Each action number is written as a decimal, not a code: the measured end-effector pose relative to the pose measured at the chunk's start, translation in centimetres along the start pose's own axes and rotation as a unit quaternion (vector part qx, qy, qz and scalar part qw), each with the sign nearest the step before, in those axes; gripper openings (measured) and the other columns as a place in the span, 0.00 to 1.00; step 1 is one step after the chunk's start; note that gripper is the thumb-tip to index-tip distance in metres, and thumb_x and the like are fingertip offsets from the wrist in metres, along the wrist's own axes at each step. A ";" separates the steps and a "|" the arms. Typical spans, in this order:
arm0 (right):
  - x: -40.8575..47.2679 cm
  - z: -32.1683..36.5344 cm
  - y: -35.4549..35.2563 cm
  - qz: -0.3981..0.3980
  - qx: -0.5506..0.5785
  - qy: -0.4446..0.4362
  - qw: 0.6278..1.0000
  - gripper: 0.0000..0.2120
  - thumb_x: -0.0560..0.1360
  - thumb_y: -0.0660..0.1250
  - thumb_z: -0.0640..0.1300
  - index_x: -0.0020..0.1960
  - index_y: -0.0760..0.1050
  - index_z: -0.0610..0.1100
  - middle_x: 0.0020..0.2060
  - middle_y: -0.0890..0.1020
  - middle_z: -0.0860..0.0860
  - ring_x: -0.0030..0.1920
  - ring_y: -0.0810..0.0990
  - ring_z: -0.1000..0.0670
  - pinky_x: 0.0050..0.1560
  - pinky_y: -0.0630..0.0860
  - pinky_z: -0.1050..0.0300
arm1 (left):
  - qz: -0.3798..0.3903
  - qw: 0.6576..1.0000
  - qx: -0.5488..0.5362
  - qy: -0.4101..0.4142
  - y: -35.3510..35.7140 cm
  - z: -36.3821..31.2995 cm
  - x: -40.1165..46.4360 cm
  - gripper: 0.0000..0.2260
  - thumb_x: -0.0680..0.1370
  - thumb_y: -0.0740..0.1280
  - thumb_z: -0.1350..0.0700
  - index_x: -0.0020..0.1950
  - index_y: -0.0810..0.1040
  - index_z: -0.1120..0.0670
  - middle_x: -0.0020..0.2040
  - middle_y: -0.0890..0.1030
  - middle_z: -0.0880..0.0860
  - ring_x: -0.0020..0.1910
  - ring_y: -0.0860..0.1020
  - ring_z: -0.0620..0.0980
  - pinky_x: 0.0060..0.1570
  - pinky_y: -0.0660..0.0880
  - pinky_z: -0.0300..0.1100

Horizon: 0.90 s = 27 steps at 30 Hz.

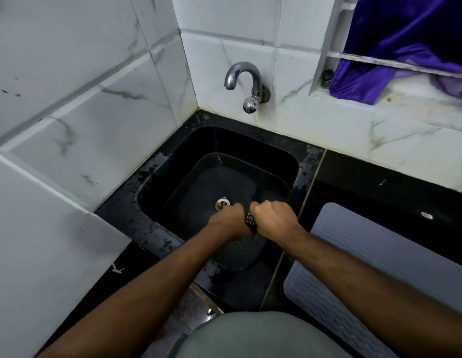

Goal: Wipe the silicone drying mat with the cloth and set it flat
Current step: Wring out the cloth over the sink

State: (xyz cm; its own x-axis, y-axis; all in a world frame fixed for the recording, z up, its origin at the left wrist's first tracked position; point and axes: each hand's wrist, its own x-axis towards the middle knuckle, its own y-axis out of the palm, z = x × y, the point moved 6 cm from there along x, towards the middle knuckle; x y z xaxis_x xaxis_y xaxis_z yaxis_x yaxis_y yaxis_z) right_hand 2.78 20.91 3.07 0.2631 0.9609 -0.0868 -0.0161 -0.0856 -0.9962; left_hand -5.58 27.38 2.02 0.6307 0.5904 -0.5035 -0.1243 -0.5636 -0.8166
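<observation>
Wringing stage, by the look of it: left hand [228, 221] and right hand [273, 215] fisted, fingers clamped on the twisted cloth [250, 219] over the sink [289, 161]. Mat [379, 270] flat on worktop, right of fingers, unwiped. Next: carry cloth there.

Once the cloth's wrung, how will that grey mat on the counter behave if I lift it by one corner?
The silicone mat looks thin and lies flat on the black counter, so it will probably droop rather than stay stiff. Its ribbed surface should give some grip. Both hands, left hand and right hand, are wringing the cloth, so wet fingers may slip.
</observation>
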 end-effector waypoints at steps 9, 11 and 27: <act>1.5 0.0 2.9 0.152 0.211 0.151 0.954 0.08 0.67 0.67 0.49 0.45 0.75 0.48 0.39 0.79 0.50 0.39 0.78 0.47 0.37 0.74 0.56 | -0.181 0.878 0.369 0.244 -0.6 -0.6 1.5 0.26 0.84 0.57 0.56 0.79 0.51 0.59 0.47 0.83 0.56 0.41 0.83 0.57 0.35 0.69 0.49; 1.5 0.7 3.1 0.186 0.312 0.134 0.922 0.11 0.66 0.68 0.47 0.48 0.76 0.48 0.39 0.79 0.51 0.38 0.78 0.50 0.34 0.73 0.58 | -0.190 0.839 0.410 0.302 -1.2 -0.4 1.4 0.26 0.84 0.56 0.55 0.79 0.50 0.59 0.48 0.82 0.55 0.41 0.83 0.58 0.36 0.72 0.50; 1.7 -2.1 -0.4 0.078 0.161 0.039 0.983 0.23 0.63 0.72 0.68 0.50 0.75 0.54 0.41 0.80 0.55 0.44 0.80 0.50 0.43 0.75 0.53 | -0.145 0.962 0.154 0.170 -2.9 0.2 1.2 0.27 0.72 0.72 0.42 0.66 0.66 0.49 0.54 0.80 0.49 0.50 0.81 0.53 0.45 0.79 0.52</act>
State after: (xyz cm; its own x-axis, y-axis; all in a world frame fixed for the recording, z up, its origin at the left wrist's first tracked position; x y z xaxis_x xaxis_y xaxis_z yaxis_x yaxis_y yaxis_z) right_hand 5.24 22.06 3.37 0.3071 0.9182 -0.2501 -0.3635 -0.1297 -0.9225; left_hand -4.62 29.86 3.77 0.8810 0.4443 -0.1624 -0.0925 -0.1748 -0.9802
